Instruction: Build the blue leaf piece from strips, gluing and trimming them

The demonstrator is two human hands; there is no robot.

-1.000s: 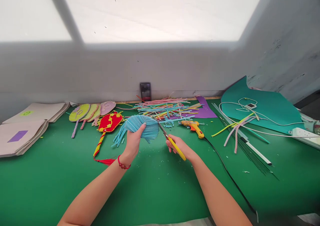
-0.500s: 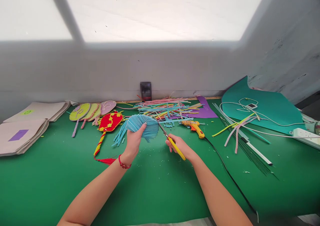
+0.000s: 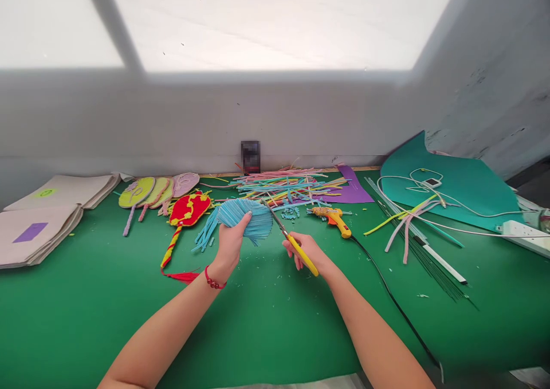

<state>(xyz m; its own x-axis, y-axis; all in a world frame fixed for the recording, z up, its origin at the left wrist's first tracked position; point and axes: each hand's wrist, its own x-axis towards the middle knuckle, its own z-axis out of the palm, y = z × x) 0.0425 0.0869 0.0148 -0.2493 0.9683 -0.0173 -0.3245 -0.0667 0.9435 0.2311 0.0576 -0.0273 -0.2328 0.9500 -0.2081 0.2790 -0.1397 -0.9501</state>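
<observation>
My left hand (image 3: 230, 241) is closed on a round fan piece (image 3: 260, 223) covered in rows of light blue pipe cleaners, the thumb pressed on its face. Loose blue strands (image 3: 206, 234) stick out past its left side. In my right hand (image 3: 315, 252) is a pair of scissors (image 3: 301, 254) with yellow handles. Their blades reach up and left to the upper right rim of the fan piece; whether they are parted is hard to make out. Left of the piece lies a red fan (image 3: 193, 207) with yellow trim, a striped handle and a red tassel.
Behind the hands lies a heap of coloured pipe cleaners (image 3: 296, 184) and small blue offcuts (image 3: 291, 212). A yellow glue gun (image 3: 341, 224) with a black cord is at right, near green wires (image 3: 442, 274) and a power strip (image 3: 522, 234). Pastel fans (image 3: 136, 193) and cardboard sheets (image 3: 55, 228) sit left.
The scissors and my right hand have shifted slightly left, and the blade tips sit further along the upper rim of the blue piece. My left hand is nearly still.
</observation>
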